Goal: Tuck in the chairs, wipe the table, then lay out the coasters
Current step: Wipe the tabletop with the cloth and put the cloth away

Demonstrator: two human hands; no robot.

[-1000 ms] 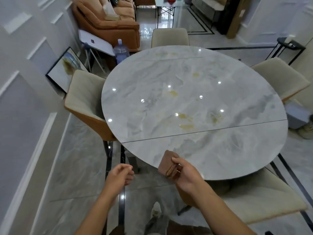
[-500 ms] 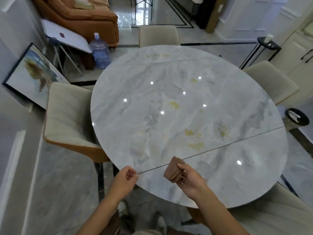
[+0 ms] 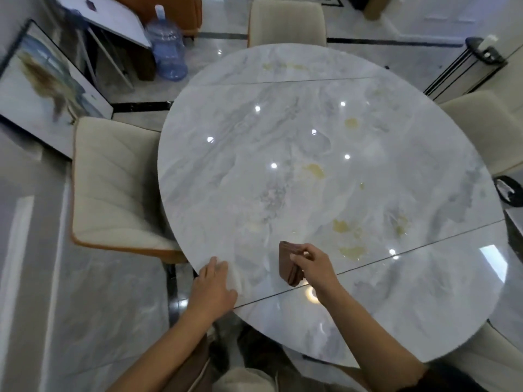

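A round grey marble table (image 3: 311, 179) fills the view, with yellowish marks on its top. My right hand (image 3: 312, 264) holds a small stack of brown square coasters (image 3: 287, 263) on edge just above the near part of the tabletop. My left hand (image 3: 213, 287) rests flat, fingers spread, on the table's near left edge. Cream chairs stand around the table: one at the left (image 3: 113, 188), one at the far side (image 3: 285, 21), one at the right (image 3: 486, 128), all pushed close to the rim.
A blue water bottle (image 3: 167, 49), a framed picture (image 3: 42, 86) and a folding stand (image 3: 113, 21) sit on the floor at the far left. A black side rack (image 3: 475, 60) and a dark bin (image 3: 509, 190) stand at the right.
I have stepped closer and leaned over the table. My right hand carried the coasters forward over the tabletop. My left hand went from a loose fist to lying flat on the table edge.
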